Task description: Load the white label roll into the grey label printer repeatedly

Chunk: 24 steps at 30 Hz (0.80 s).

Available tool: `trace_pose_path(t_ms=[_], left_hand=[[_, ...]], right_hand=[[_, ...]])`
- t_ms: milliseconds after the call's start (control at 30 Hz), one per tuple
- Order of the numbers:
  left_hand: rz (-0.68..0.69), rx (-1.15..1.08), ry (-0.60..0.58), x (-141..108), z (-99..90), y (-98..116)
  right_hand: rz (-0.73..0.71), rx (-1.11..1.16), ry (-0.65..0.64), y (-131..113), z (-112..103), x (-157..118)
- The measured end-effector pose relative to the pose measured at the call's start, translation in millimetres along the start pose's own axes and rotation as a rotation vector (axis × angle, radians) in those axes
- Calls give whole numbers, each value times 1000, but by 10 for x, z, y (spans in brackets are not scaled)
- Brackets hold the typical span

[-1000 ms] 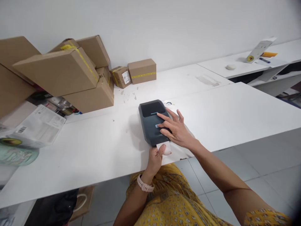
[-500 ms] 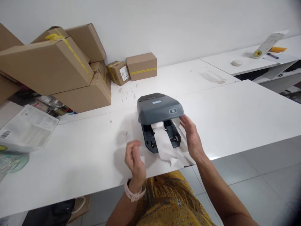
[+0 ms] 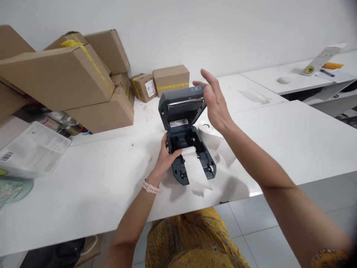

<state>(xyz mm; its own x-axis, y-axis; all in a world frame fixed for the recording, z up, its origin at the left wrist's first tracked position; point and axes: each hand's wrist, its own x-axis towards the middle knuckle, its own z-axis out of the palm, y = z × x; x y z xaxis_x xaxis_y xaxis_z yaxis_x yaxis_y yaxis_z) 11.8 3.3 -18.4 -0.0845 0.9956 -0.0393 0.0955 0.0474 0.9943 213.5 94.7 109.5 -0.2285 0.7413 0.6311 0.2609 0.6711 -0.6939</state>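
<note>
Label printer (image 3: 182, 136), lid (image 3: 184, 107) up, near the front edge of the table (image 3: 279, 137)

Right hand (image 3: 216, 104) at the lid's edge, fingers spread wide; left hand (image 3: 164, 158) on the printer's left side, thumb at the small paper roll (image 3: 188, 150), can't tell how tight; loose roll (image 3: 204, 128) kinda crowds the right side; stacked cartons (image 3: 103, 115) block the back left; table runs on rightward.

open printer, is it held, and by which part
The printer: left hand holds the left side of its base, thumb at the paper roll; right hand is at the right corner of its lid, grip unclear.
</note>
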Motion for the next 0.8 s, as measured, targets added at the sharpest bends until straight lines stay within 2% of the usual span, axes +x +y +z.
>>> trace_pose_path(t_ms=[200,300,400,500,533,567,600,667,800], left_hand=[[-6,-13,14,-68,18,47],[5,29,15,-66,14,33],[31,68,27,-65,0,3],[81,64,56,-66,-3,-19],[98,61,62,-65,0,-23],[114,61,67,-62,4,-24],[126,62,71,-59,9,-22],[141,66,79,-54,19,-13],[130,79,80,-55,31,5]], right_hand=[[147,36,-96,374,67,811],[192,51,-117,485,94,934],[46,-20,-37,433,66,727],[-162,-135,219,275,27,323],[-229,-172,273,223,22,189],[-286,-203,267,177,23,68],[-325,-229,194,140,30,-34],[-317,-249,-60,92,52,-173],[-90,-133,-581,54,38,-217]])
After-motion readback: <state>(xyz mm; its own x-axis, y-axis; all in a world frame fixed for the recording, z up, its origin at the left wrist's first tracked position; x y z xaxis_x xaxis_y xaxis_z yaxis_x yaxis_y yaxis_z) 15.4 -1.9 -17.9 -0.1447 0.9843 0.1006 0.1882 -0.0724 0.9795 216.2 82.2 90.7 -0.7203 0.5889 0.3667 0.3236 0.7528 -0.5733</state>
